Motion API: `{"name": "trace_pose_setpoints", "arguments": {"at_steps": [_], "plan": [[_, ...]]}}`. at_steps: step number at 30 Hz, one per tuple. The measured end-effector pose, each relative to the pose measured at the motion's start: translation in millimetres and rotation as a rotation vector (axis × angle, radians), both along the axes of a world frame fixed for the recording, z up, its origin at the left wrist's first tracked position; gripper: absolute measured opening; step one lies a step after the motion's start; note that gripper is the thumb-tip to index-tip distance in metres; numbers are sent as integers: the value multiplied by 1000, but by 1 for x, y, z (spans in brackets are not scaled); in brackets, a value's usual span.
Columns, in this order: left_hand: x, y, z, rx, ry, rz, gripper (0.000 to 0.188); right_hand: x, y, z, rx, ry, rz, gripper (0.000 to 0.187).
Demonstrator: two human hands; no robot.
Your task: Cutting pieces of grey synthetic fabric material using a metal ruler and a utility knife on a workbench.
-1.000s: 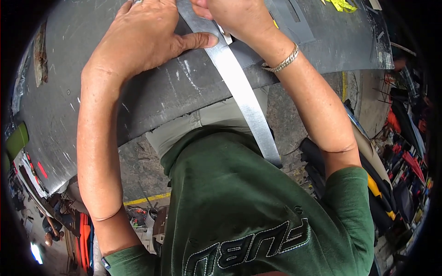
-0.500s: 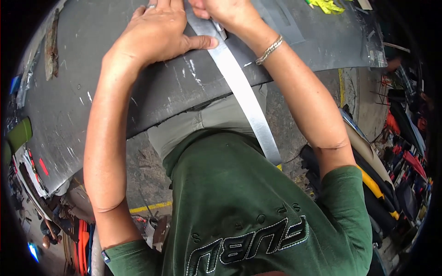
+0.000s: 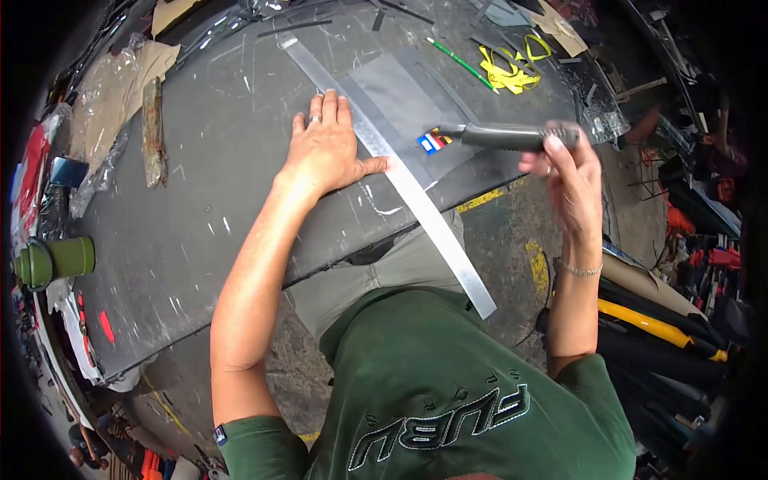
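My left hand (image 3: 324,152) lies flat with fingers stretched, its thumb pressing on a long metal ruler (image 3: 416,200). Slanting across the dark table (image 3: 176,240), the ruler reaches past the near edge towards my shirt. Beneath it, partly covered, is a dark grey sheet (image 3: 416,88) of flexible-looking material. My right hand (image 3: 572,164) is raised right of the sheet, fingers closed round the end of a long dark-handled tool (image 3: 504,136). The tool's narrow end points left, over a small multicoloured patch (image 3: 434,142); I cannot tell what the patch belongs to.
A green pencil (image 3: 462,66) and tangled yellow strips (image 3: 512,68) lie at the far right. On the left are a rough wooden stick (image 3: 154,132), brown paper (image 3: 128,88) and a green bottle (image 3: 64,262). Rolls of material (image 3: 640,320) stand by my right arm.
My right hand has drawn away from the ruler to the right, lifting the tool off it. My left hand stays on the ruler. The view now takes in more of the table's far side.
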State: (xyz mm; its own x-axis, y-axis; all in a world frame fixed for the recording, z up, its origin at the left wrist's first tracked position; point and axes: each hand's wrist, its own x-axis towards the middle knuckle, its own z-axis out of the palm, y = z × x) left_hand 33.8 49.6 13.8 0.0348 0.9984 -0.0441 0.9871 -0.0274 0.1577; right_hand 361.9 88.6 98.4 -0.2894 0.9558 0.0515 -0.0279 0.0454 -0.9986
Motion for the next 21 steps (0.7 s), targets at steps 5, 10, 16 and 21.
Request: {"name": "trace_pose_setpoints", "arguments": {"at_steps": [5,10,16,21], "plan": [[-3,-1,4,-14,-64,20,133,33,-40,-73,-404,789,-153,8],[34,-28,67,333,-444,-170,74,39,-59,-117,-742,1182,-110,32],[168,-104,169,114,-1247,-1306,17,-9,-48,-74,-634,772,397,56],[243,-141,178,261,-1598,-1554,21,-37,-24,-63,-623,623,535,24]]}}
